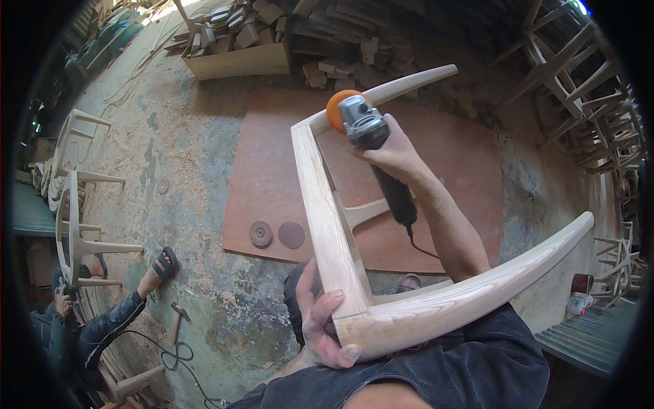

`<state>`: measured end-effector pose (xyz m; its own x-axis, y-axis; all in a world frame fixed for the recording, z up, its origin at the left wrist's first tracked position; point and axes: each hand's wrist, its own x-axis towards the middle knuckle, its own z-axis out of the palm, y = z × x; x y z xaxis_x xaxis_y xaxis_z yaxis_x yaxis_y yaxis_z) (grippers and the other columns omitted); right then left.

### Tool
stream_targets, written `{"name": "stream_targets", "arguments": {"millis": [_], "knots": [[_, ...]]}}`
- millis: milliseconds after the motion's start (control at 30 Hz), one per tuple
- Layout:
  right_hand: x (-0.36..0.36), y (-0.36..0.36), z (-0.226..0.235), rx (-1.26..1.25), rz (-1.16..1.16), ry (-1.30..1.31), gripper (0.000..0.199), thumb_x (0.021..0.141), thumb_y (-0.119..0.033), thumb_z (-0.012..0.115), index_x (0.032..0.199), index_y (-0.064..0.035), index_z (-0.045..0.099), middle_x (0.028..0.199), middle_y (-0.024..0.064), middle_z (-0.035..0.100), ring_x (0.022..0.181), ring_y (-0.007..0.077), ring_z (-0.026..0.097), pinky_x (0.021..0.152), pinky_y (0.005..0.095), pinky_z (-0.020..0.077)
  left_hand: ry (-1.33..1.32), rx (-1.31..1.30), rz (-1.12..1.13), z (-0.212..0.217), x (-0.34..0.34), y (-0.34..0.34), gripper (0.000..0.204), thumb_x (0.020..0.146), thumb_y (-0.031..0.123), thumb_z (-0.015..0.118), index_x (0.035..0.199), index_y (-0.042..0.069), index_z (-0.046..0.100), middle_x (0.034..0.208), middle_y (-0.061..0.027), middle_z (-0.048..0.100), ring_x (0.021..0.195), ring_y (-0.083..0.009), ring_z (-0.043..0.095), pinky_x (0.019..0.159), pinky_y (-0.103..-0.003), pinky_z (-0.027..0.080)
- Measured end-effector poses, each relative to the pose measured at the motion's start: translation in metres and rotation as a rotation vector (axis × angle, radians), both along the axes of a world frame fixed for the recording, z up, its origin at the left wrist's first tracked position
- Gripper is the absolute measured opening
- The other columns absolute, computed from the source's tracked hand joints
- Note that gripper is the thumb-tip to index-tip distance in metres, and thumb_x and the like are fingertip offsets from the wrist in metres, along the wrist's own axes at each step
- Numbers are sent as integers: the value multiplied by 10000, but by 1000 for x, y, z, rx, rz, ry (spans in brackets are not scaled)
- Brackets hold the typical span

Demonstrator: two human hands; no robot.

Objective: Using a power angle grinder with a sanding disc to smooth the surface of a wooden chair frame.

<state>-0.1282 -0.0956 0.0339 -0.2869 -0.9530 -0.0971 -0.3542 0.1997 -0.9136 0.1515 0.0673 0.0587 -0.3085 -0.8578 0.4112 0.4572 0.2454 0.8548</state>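
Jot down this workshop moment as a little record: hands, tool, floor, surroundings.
Left hand: holding the wooden frame at its near corner
Right hand: gripping an angle grinder
Grinder disc: orange, by the frame's far corner; contact unclear
Floor board: reddish-brown, with two round discs on it
Left side: another person; a hammer on the floor
Far side: heaped wood pieces

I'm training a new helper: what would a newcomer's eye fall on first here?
Likely the power grinder with its orange disc, held in the right hand near the far corner of the pale wooden frame. The frame comes next, its near corner gripped low down by the left hand. Wood offcuts lie heaped at the top, left of centre.
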Motion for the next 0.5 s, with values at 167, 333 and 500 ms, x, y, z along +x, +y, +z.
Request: {"name": "stream_targets", "arguments": {"millis": [167,333,500], "knots": [[21,-11,0,31,84,-74,698,712,-316,883,1220,-44,489,1070,142,654,996,246,679,914,375,560,-1,-2,5,2,-2,-2,681,890,489,739,1401,98,517,1587,-361,144,1455,-530,315,1148,-609,381],[20,-13,0,47,62,-5,705,702,-311,873,1226,-36,489,1069,150,654,1002,260,679,916,378,557,6,27,19,6,-4,1,681,881,492,746,1410,129,521,1583,-355,157,1449,-528,324,1149,-620,376],[-10,-13,4,73,-20,87,697,677,-299,875,1209,-31,514,1065,162,675,1002,261,684,915,380,551,-22,23,33,6,0,0,681,867,490,753,1412,146,535,1576,-349,179,1445,-529,331,1146,-627,376]]}}
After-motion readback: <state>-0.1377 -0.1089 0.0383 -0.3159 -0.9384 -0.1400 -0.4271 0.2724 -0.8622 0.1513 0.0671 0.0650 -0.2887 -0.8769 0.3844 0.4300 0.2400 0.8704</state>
